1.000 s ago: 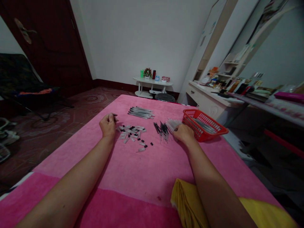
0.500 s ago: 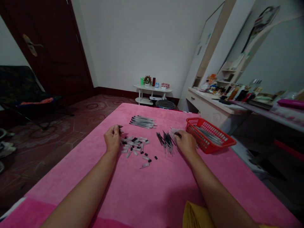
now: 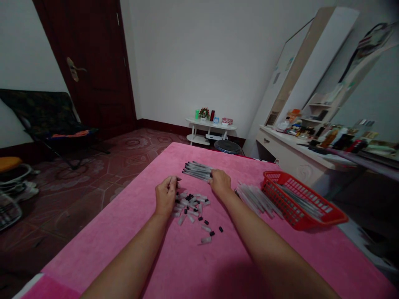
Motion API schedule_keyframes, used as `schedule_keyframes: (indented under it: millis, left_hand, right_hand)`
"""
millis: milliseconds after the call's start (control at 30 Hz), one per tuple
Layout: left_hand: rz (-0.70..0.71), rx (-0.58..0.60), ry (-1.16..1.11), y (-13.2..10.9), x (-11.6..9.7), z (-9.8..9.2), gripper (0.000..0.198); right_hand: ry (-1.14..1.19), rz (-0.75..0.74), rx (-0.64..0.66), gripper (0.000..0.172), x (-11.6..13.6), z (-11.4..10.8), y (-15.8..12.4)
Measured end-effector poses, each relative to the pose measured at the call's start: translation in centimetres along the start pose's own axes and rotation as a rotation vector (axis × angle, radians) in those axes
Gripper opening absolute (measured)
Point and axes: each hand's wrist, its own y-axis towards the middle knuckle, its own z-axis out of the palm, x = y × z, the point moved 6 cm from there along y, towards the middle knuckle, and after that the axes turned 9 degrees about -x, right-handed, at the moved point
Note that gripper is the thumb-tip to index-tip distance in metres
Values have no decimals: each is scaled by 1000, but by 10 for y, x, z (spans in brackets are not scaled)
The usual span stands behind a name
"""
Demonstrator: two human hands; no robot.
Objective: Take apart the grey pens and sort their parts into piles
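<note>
My left hand (image 3: 166, 196) is closed in a pinch at the left of a loose heap of clear pen caps and small black plugs (image 3: 191, 205). A small dark tip pokes out of its fingers; I cannot make out the whole thing. My right hand (image 3: 221, 182) has its fingers curled at the right end of a row of clear pens with dark ends (image 3: 197, 170). Something dark shows at its fingertips, too small to name. Right of my right forearm lies a bundle of clear pen tubes (image 3: 255, 198). The dark refills are hidden behind that arm.
A red plastic basket (image 3: 280, 207) holding more slim tubes stands at the table's right side. Pink cloth (image 3: 124, 232) covers the table. Beyond are a white side table (image 3: 212, 123), a dresser (image 3: 280, 143) crowded with bottles, and a folding chair (image 3: 46, 116) at left.
My right hand has moved left from beside the refills to the right end of the pen row. My left hand stays by the caps. The view has swung slightly.
</note>
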Motion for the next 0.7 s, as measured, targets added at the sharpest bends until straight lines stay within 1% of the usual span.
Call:
schedule_keyframes:
  millis: [100, 233, 267, 333, 367, 400, 433, 500, 567, 600, 633, 700]
  left_hand:
    - [7, 26, -13, -1, -4, 2, 29]
    - [15, 42, -71, -5, -13, 3, 28]
    - [19, 41, -90, -7, -16, 4, 28]
    - [14, 42, -131, -11, -23, 5, 28]
    - [3, 47, -153, -14, -26, 7, 28]
    - [-13, 55, -176, -16, -28, 10, 28]
    - [-33, 73, -201, -19, -31, 14, 29]
    - [-98, 124, -268, -26, -35, 25, 29]
    - [-203, 184, -378, -34, -38, 39, 26]
    - [-269, 215, -451, -38, -40, 46, 29]
    - [-337, 248, -532, -43, -41, 52, 35]
    - [-464, 335, -694, -55, -44, 65, 41]
  right_hand:
    - [-20, -22, 25, 23, 4, 1, -3]
    - [-25, -50, 45, 18, 3, -11, -14]
    - [-28, -44, 46, 18, 1, -15, -18]
    - [17, 19, 38, 20, -8, -24, -27]
    - [92, 71, 34, 20, -13, -27, -33]
    - [213, 134, 33, 18, -18, -30, -39]
    - [383, 202, 39, 16, -22, -31, -47]
    - [800, 335, 84, 16, -24, -29, -64]
    - [1189, 460, 171, 26, -20, -23, -82]
    - [1331, 500, 211, 31, -16, -22, -90]
    - [1424, 527, 245, 34, -11, -21, -98]
    - [1514, 557, 282, 39, -3, -20, -110]
